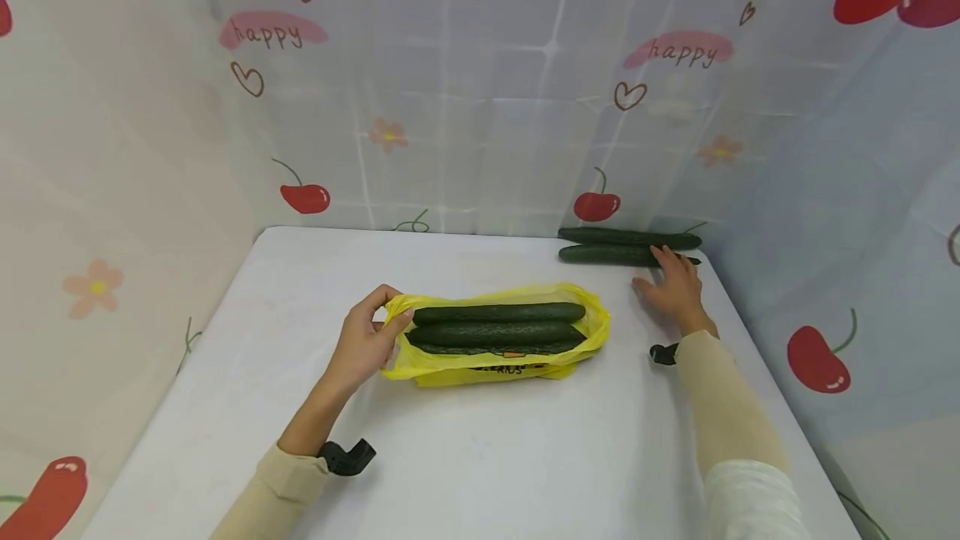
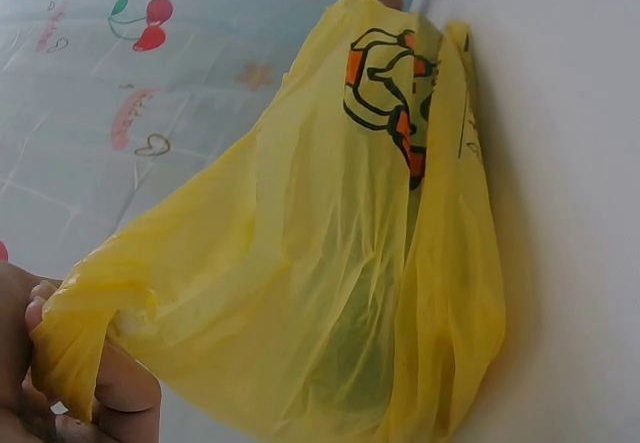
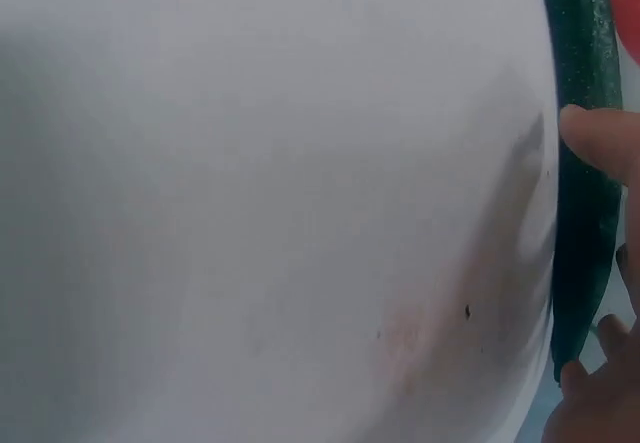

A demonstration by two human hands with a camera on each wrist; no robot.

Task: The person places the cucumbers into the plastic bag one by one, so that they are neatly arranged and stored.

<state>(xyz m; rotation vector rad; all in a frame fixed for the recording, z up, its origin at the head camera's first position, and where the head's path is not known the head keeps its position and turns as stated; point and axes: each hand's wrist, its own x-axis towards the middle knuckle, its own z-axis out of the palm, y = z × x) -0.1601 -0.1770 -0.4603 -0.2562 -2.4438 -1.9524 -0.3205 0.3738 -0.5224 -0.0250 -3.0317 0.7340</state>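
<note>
My left hand (image 1: 367, 344) pinches the left end of the rim of a yellow plastic bag (image 1: 491, 375), bunched between thumb and fingers in the left wrist view. Through the bag's wide mouth, long dark green cucumbers (image 1: 498, 332) show lying side by side, the lowest partly hidden by the front rim. At the back right of the table, two more cucumbers (image 1: 607, 255) lie parallel. Over the right part of the nearer one is my right hand (image 1: 677, 294), fingers spread and thumb apart. The right wrist view has a fingertip overlapping this cucumber (image 3: 585, 213).
The white table (image 1: 480, 457) meets a patterned curtain (image 1: 480, 107) at the back, close behind the two loose cucumbers. More curtain hangs along the left and right sides. A black wrist mount (image 1: 348, 457) sticks out from the left wrist.
</note>
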